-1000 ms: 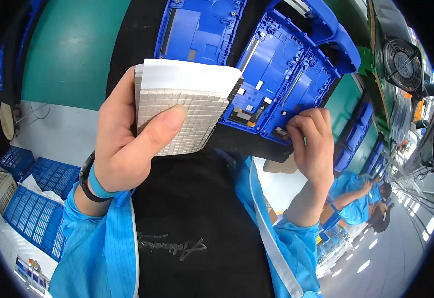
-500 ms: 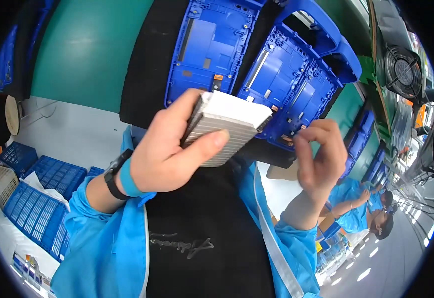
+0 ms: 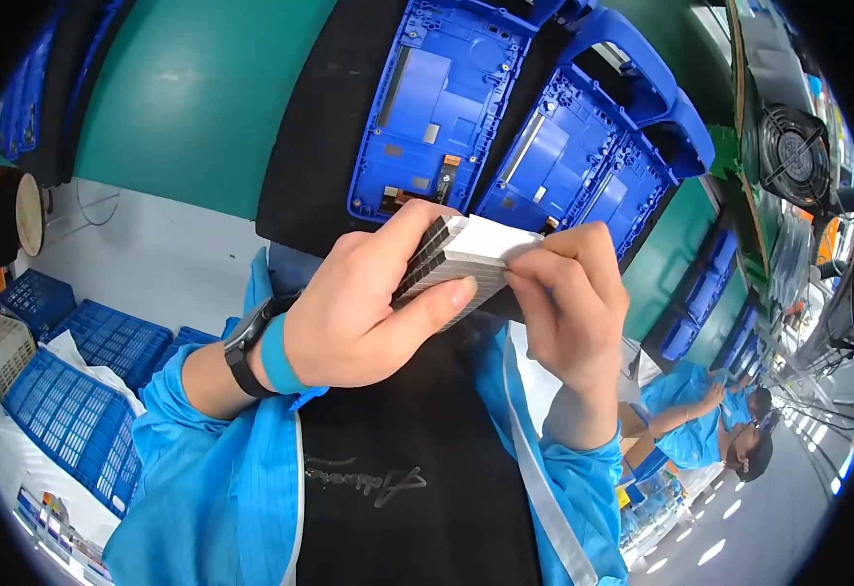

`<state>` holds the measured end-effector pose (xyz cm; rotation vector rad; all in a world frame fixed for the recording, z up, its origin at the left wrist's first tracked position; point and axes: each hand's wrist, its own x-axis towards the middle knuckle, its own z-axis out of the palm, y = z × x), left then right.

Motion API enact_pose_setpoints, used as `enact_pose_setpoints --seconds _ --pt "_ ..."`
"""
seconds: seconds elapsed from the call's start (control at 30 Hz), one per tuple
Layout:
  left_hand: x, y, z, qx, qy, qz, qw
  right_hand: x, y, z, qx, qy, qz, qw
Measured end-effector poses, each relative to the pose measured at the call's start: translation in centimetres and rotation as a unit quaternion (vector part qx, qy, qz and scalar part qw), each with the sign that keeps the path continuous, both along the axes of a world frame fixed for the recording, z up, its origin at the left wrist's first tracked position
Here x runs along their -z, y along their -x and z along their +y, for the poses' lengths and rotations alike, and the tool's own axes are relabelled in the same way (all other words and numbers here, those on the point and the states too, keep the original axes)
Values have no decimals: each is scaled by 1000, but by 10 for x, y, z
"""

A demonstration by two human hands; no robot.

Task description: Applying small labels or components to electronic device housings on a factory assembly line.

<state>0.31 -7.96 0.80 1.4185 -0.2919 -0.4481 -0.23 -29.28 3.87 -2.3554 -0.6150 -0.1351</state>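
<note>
My left hand (image 3: 363, 303) grips a thick stack of thin grey strips with a white top face (image 3: 491, 237), thumb on the striped side and fingers behind it. My right hand (image 3: 578, 303) is closed in a pinch at the stack's right corner; whether a single layer lies between its fingertips is hidden. Just beyond the stack lies a blue plastic housing (image 3: 466, 88), open side up, with an orange-tipped dark flex strip (image 3: 448, 176) in it. A second blue housing (image 3: 544, 146) rests to its right, partly behind my right hand.
The housings lie on a black mat (image 3: 315, 127) over a green table (image 3: 183, 98). Blue crates (image 3: 65, 425) stand low at left. A fan (image 3: 793, 151) is at far right, and a co-worker in a blue sleeve (image 3: 681, 415) sits at lower right.
My right hand has moved left and its fingertips now meet the stack's corner. My left hand has shifted slightly right with the stack, which is tilted a little differently.
</note>
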Motion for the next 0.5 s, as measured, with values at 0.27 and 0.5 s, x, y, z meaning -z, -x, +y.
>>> enact_pose_setpoints --seconds 0.27,0.5 --pt "4 1 3 -72 5 32 997 -4 1 3 -35 -3 10 999" --pt "-6 -10 45 -168 20 82 982 -1 -22 -12 34 33 73 996"
